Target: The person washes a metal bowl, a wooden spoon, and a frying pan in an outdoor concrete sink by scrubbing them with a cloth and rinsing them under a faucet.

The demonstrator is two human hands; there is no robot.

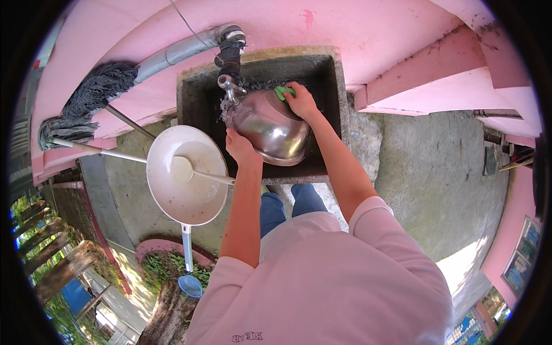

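Note:
A shiny metal bowl (276, 125) is held tilted over a concrete sink (343, 99), its outer side partly in view. My left hand (241, 146) grips the bowl's near left edge. My right hand (300, 101) holds a green sponge or cloth (283, 92) against the upper right of the bowl. Water splashes at the bowl's left side, beneath a metal faucet (231, 88). The inside of the bowl and the fingertips under its edge are hidden.
Left of the sink is a white pan (161, 189) with a white ladle (183, 169) in it. Dark mop heads (97, 84) lean by the grey pipe (172, 54) along the pink wall. A blue dipper (190, 286) lies near a tree trunk (166, 317). Pink ledges (431, 73) stand at right.

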